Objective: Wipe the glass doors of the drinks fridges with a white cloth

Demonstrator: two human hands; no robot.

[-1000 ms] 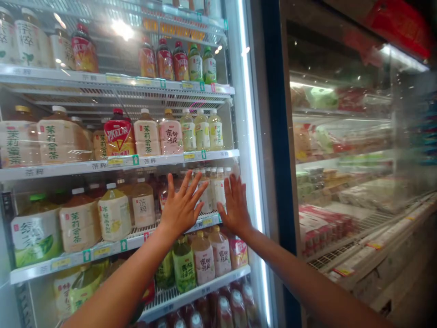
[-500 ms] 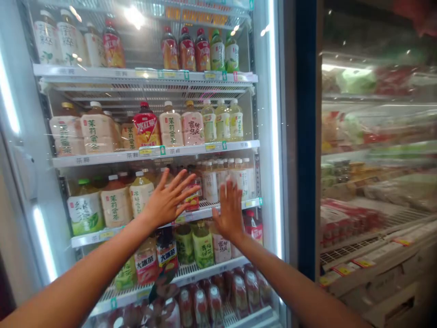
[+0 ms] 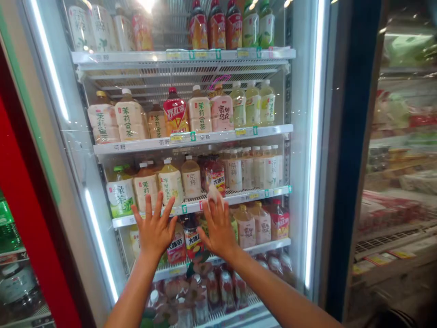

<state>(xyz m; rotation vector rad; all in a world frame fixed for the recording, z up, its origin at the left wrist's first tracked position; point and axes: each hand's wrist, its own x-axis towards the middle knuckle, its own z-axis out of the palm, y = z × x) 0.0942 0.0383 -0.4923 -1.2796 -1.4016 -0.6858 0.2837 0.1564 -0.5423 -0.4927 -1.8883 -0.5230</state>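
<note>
I'm holding my left grip (image 3: 155,230) wide, nothing showing in it; my right grip (image 3: 220,233) is standing open too, a pale blur (image 3: 214,193) masking its tips. Clear glass (image 3: 194,152) is fronting the bottles (image 3: 191,175); misjudging its depth, I'm risking jarring either grip.

glass across bottles (image 3: 200,109), gap between hands (image 3: 155,232)

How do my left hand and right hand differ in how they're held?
Your left hand has its fingers fanned wide; your right hand has them closer together. The left hand is nearly upright, while the right hand leans toward the left of the picture. Both are bare and open, backs to the camera, fingers pointing up, with nothing gripped.
</note>
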